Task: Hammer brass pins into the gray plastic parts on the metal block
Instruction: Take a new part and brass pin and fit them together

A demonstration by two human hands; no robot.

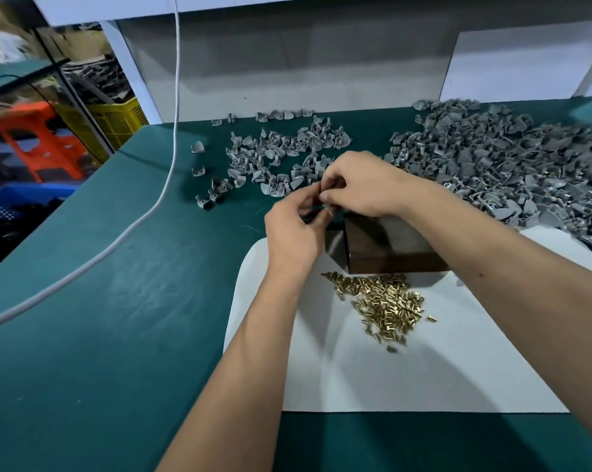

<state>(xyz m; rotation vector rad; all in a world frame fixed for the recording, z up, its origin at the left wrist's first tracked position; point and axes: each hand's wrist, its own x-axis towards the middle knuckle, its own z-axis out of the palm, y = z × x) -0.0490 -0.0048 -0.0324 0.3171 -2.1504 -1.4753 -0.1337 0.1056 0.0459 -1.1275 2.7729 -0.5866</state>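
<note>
A dark, glossy metal block [386,247] sits at frame centre on a white sheet [424,369]. Just above its far edge, the left hand [294,229] and right hand [359,185] meet, fingers curled, pinching something small and hidden. Shiny brass pins [383,304] lie heaped below the block. Gray plastic parts [499,165] pile upper right on the green table [100,301].

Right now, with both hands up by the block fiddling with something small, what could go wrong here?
1. Both hands, left hand and right hand, pinch something small and blurred above the metal block; a slip could drop it among the gray parts.
2. The left forearm passes close beside the loose brass pins and might scatter them across the white sheet.
</note>
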